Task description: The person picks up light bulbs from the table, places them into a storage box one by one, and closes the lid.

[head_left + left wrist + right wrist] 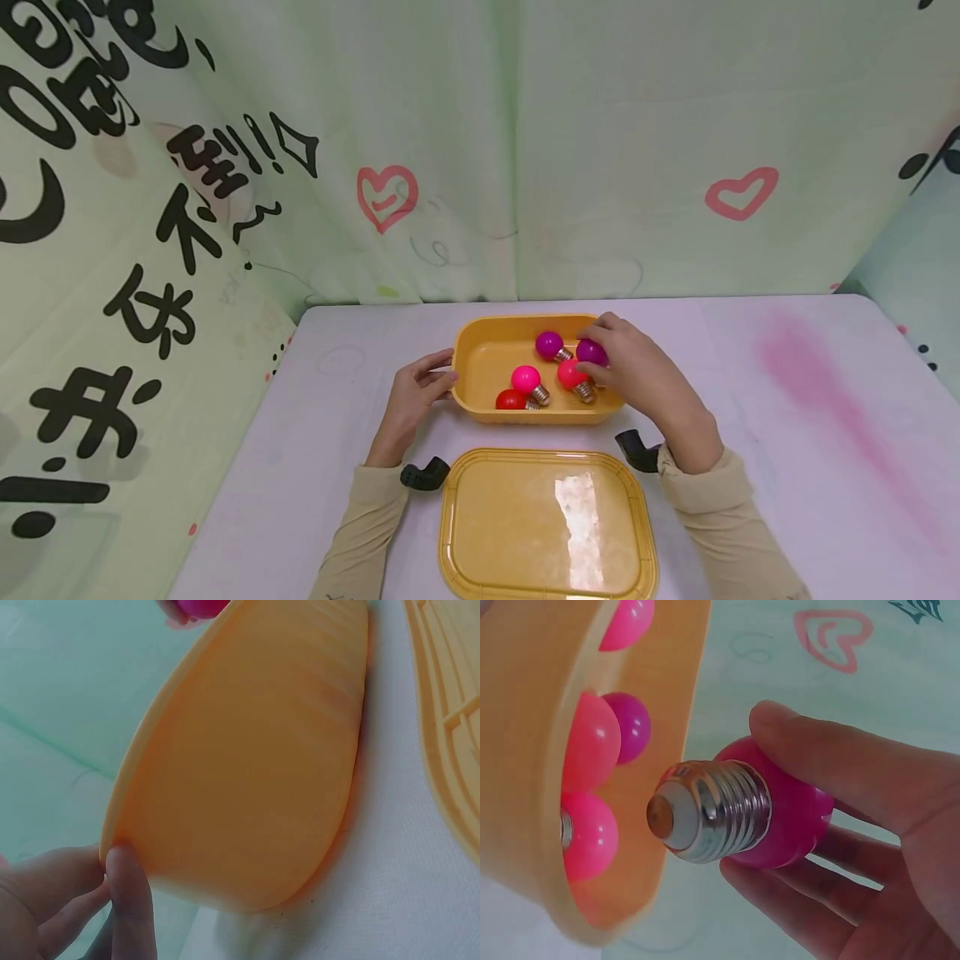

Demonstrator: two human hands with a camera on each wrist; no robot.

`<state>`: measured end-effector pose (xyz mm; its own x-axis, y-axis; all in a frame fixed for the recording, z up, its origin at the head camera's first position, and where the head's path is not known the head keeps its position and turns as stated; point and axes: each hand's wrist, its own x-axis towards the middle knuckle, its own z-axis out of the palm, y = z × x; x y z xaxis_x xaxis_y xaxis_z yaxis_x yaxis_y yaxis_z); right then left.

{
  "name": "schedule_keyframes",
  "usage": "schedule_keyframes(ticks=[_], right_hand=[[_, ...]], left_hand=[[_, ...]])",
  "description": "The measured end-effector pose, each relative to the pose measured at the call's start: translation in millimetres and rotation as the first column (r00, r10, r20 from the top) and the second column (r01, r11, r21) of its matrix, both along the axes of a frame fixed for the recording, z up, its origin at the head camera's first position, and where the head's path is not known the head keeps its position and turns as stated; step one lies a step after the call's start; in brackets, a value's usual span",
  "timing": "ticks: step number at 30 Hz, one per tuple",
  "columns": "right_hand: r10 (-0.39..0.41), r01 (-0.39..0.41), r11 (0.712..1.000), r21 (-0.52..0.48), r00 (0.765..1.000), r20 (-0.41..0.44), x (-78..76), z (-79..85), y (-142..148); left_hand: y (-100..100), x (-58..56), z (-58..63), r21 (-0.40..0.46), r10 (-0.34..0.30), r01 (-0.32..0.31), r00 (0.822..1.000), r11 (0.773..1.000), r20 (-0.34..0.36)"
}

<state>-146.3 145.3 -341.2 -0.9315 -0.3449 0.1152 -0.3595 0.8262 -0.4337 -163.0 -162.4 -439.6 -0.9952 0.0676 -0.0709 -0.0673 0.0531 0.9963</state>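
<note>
My right hand (641, 367) holds a purple light bulb (592, 352) above the right end of a deep yellow tray (480, 333). In the right wrist view, my thumb and fingers grip the round part of the bulb (787, 810), and its silver screw base points toward the tray. My left hand (412, 398) pinches the tray's left rim between thumb and fingers, clearest in the left wrist view (131, 892). Inside the tray lie several bulbs: a purple bulb (549, 344), a pink bulb (526, 379), a coral bulb (572, 373) and a red bulb (512, 400).
A flat yellow lid-like tray (517, 525) lies on the white table (750, 375), nearer to me than the deep tray. Pale green curtains (600, 125) stand behind the table and along its left side. A pink stain marks the table's right part.
</note>
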Motion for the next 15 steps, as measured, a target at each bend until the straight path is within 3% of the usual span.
schedule_keyframes(ticks=[15], right_hand=[[0.106, -0.105, 0.994, 0.010, 0.987, -0.124, -17.3, -19.6, -29]], left_hand=[[1, -0.7, -0.7, -0.002, 0.009, -0.009, 1.000, 1.000, -0.002]])
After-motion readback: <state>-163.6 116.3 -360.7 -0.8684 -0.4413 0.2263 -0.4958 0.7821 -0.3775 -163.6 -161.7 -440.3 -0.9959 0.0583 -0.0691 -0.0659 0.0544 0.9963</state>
